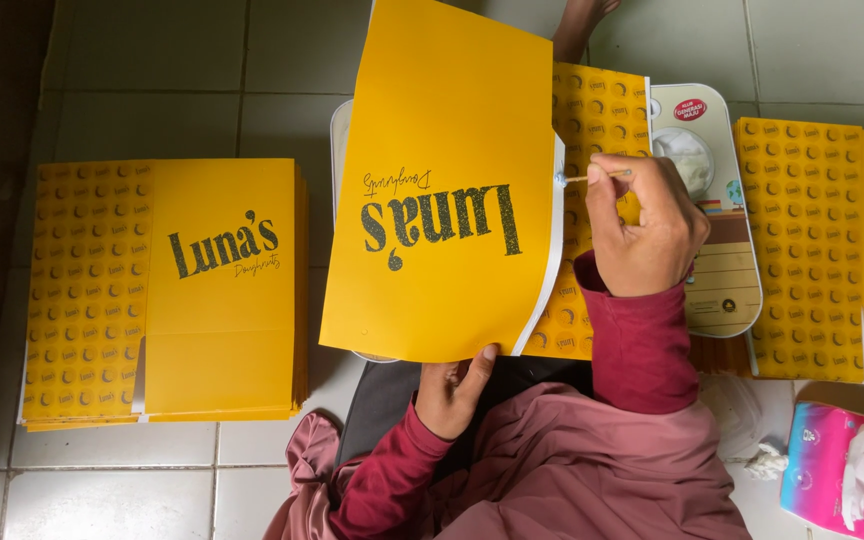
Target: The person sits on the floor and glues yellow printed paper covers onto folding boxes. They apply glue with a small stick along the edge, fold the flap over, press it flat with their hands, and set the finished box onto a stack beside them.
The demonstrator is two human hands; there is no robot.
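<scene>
Two hands on one yellow sheet: glue stick at the flap edge

Two hands work a yellow printed cardboard sheet (442,180), raised over the lap above a pale tray (727,270) on the tiled floor (152,80). The left hand (452,390) grips the sheet's near bottom edge, thumb on top, fingers closed beneath it. The right hand (647,225) is clenched around a thin wooden stick (597,177), which lies almost level and points left. Its whitish tip sits at the sheet's white right edge, touching it or very nearly; the view is too coarse to settle which.

Relation noted: the sheet's edge lies directly left of the right fingers, running away from the person towards the top of the view, crosswise to the stick. The right hand is the nearer to that edge.

A small white pot (687,155) sits in the tray, just beyond the right hand. One stack of folded yellow boxes (167,290) lies well to the left; another stack of sheets (817,250) is cut off at the right. A pink tissue pack (837,465) rests near the right knee.

Hidden: the sheet's underside, the left fingers and most of the tray.
</scene>
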